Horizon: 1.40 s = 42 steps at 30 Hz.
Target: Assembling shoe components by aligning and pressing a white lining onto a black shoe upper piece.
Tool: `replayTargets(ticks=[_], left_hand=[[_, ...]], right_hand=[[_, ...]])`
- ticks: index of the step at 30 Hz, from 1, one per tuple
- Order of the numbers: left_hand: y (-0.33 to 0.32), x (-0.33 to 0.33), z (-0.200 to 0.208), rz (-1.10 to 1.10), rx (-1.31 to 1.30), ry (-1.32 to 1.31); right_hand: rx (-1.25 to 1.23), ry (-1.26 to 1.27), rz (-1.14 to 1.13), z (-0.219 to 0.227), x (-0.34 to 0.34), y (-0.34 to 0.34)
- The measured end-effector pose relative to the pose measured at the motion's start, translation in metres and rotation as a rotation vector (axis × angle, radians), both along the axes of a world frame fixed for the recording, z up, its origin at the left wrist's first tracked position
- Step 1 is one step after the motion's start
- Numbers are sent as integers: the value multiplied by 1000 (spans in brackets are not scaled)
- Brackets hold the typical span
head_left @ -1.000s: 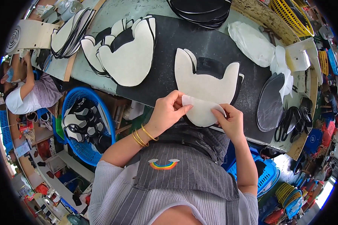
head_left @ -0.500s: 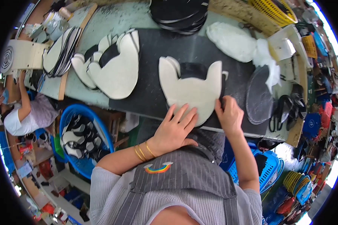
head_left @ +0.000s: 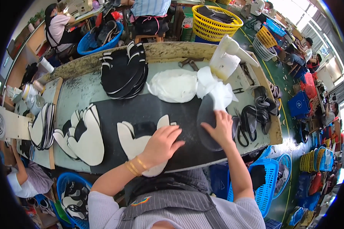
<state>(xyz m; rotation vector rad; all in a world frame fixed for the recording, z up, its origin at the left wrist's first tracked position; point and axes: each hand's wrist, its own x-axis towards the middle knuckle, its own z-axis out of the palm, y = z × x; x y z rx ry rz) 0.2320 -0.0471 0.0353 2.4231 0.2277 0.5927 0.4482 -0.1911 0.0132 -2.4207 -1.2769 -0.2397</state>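
Observation:
My left hand (head_left: 164,144) is above the cream cut piece (head_left: 130,142), covering its right part. Its fingers are stretched, with the thumb apart. The piece has two upright lobes and a black inset between them, and lies on the black mat (head_left: 181,131). My right hand (head_left: 220,129) lies over a dark oval sheet (head_left: 205,133), fingers extended and thumb spread across its face. Another dark oval edge (head_left: 235,126) shows at its right. White crumpled film (head_left: 216,91) touches the sheet's upper end. What lies under both palms is hidden.
Cream lobed pieces (head_left: 88,141) overlap at left; a black pile (head_left: 123,74) stands behind. A white wrapped bundle (head_left: 173,86), hammer (head_left: 191,62) and scissors (head_left: 244,128) are on the bench. Its raised wooden rim (head_left: 172,49) runs along the back. Blue baskets (head_left: 264,183) stand below at right.
My right hand has moved from the cream piece to the dark ovals, whose upper sheet is shifted left. My left hand has moved toward the cream piece's right side. The view has tilted up.

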Motion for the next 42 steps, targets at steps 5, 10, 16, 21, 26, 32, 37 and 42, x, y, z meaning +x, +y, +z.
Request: replayTargets(ticks=[5,10,16,21,26,32,37,42], left_hand=[[15,83,-24,-89,-149,11],[7,116,-24,-72,83,122],[40,194,-33,-36,12,179],[40,188,-9,-109,184,361],[42,169,-7,40,178,-103],[26,43,60,9,-969,-194],[17,-87,33,242,-1211,-155],[-2,-142,-5,431,-1239,-15]], right_hand=[[84,301,333,16,12,-10],[301,269,6,8,88,38],[120,427,-163,-11,122,77],[800,520,-123,68,108,27],[843,640,22,106,85,26],[421,1244,447,87,-39,46],[-31,1312,529,48,-93,46],[-154,1235,525,24,-123,54]])
